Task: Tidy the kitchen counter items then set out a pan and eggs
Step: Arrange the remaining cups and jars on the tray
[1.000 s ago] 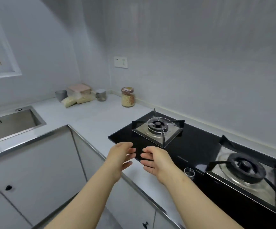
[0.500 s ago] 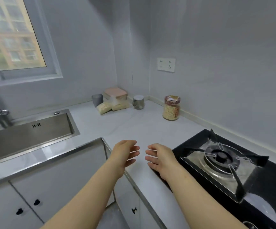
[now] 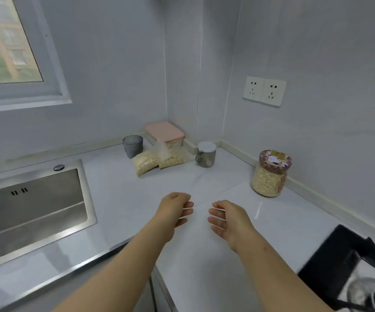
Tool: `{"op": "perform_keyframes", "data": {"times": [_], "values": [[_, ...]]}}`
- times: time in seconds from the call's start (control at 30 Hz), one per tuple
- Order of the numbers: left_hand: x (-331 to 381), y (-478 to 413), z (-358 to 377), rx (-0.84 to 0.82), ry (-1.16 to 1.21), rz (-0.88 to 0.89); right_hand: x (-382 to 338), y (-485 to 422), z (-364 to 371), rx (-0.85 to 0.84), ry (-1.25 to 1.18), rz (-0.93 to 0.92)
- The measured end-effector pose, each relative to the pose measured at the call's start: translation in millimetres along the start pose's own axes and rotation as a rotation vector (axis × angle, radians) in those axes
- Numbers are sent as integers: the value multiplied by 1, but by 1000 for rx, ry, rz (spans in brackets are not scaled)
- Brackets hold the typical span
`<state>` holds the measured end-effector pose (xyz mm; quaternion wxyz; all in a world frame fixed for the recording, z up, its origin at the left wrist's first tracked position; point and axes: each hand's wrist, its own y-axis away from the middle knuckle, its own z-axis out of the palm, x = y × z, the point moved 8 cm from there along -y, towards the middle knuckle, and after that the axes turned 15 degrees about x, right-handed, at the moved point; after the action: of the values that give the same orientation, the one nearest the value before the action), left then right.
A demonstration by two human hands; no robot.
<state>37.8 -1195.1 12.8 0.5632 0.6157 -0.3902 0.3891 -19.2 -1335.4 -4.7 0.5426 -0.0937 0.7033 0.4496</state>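
My left hand [image 3: 174,210] and my right hand [image 3: 229,219] hover side by side over the white counter [image 3: 227,255], fingers relaxed, holding nothing. In the far corner stand a pink-lidded box [image 3: 164,132], a grey cup [image 3: 133,145], two clear bags of grain [image 3: 145,163] [image 3: 173,159] and a small metal-clasped jar with a white lid [image 3: 206,154]. A glass jar of grain with a patterned lid [image 3: 269,174] stands by the right wall. All lie beyond my hands, untouched. No pan or eggs are in view.
A steel sink [image 3: 31,208] is set into the counter at the left, under a window [image 3: 6,41]. The black gas hob [image 3: 352,273] shows at the lower right corner. A double wall socket [image 3: 264,91] sits above the patterned-lid jar.
The view has swung left, from the hob toward the corner and sink. Both hands now hover over the white counter, closer to the corner items, still holding nothing.
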Motion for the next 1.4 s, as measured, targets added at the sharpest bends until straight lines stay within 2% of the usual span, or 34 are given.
{"op": "perform_keyframes", "data": {"times": [0.2, 0.4, 0.67, 0.77, 0.9, 0.97, 1.03, 1.1, 1.2, 1.3, 1.4], "values": [[32, -117, 2, -63, -118, 36, -18, -70, 82, 103, -25, 52], [72, -214, -10, -114, -252, 161, -42, -116, 158, 152, -19, 79], [97, -293, -10, -43, -434, 330, -53, -170, 178, 219, -36, 125], [115, -315, -22, 126, -426, 436, -59, -189, 184, 236, -47, 126], [120, -345, -60, 529, -370, 312, -61, -209, 190, 269, -66, 137], [128, -352, -65, 596, -503, 348, -64, -218, 190, 295, -83, 124], [145, -363, -60, 565, -687, 508, -66, -223, 190, 309, -99, 119], [155, -388, -57, 510, -854, 569, -67, -228, 193, 315, -104, 118], [160, -424, -62, 439, -1048, 500, -68, -235, 197, 320, -116, 119], [153, -448, -62, 290, -1295, 466, -68, -239, 198, 334, -121, 109], [145, -462, -63, 161, -1312, 388, -73, -245, 192, 431, -142, 64]]}}
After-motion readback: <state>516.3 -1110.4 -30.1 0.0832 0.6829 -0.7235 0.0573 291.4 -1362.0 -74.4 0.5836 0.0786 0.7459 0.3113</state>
